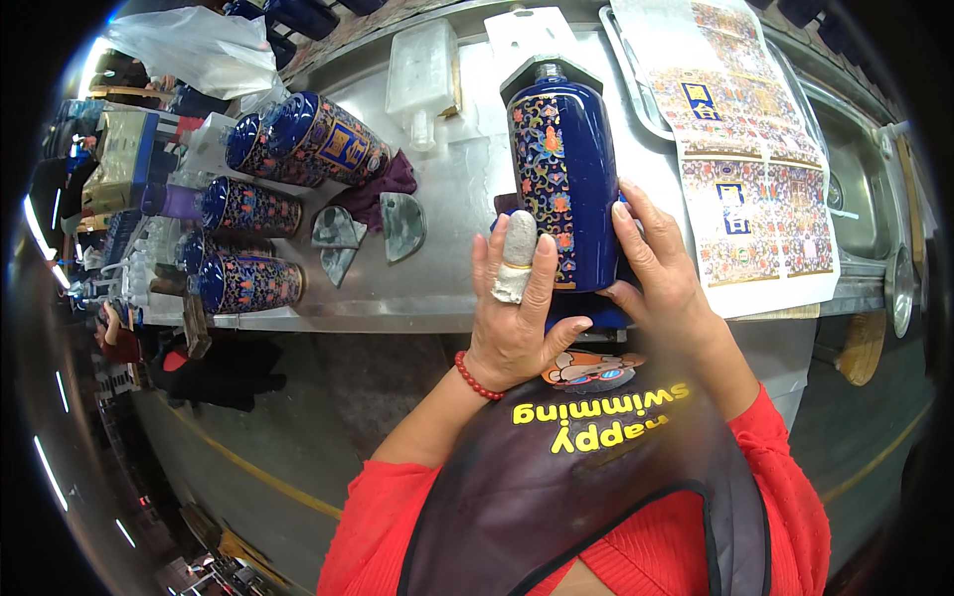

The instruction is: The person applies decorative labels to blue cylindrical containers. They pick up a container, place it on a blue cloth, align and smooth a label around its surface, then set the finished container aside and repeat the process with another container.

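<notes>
Your left hand (514,316) and right hand (656,266) clasp one blue bottle (563,189); left of it, five more bottles (248,208) lie on the desk (447,199).

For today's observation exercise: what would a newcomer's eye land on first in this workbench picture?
First, the tall dark-blue flowered bottle at centre, gripped by the left hand and right hand. Next, matching bottles lying on the steel table at left, and patterned decal sheets at right.
</notes>
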Demonstrator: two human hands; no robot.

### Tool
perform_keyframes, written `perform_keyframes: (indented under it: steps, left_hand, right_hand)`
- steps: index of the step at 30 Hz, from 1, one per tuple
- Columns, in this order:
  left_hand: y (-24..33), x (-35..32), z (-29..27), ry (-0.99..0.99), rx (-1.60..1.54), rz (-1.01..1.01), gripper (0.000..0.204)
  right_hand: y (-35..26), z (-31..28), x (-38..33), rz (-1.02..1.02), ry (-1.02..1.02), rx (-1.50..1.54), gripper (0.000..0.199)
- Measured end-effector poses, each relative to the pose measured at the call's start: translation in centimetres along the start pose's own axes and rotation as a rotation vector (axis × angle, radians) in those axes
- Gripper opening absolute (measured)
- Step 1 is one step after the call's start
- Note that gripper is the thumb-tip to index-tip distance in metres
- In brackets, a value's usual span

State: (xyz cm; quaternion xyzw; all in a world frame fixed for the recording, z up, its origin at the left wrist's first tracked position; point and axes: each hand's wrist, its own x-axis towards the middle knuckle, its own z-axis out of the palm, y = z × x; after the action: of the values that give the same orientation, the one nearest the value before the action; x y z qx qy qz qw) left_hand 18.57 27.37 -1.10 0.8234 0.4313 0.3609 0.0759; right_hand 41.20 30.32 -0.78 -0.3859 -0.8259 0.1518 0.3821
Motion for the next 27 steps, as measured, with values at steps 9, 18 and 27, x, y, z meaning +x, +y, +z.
perform_keyframes:
  steps: [9, 18, 27]
  left_hand:
    - [-0.3, -0.5, -0.3, -0.04, -0.059, 0.06, 0.093]
    - [-0.7, -0.5, 0.3, -0.026, -0.028, -0.019, 0.1]
    - [-2.8, 3.8, -1.6, -0.031, -0.204, -0.013, 0.106]
  right_hand:
    - [-0.1, 0.0, -0.1, 0.015, -0.012, -0.015, 0.094]
    - [-0.1, 0.0, -0.1, 0.004, -0.02, -0.023, 0.091]
    - [0.1, 0.1, -0.2, -0.009, -0.025, -0.031, 0.092]
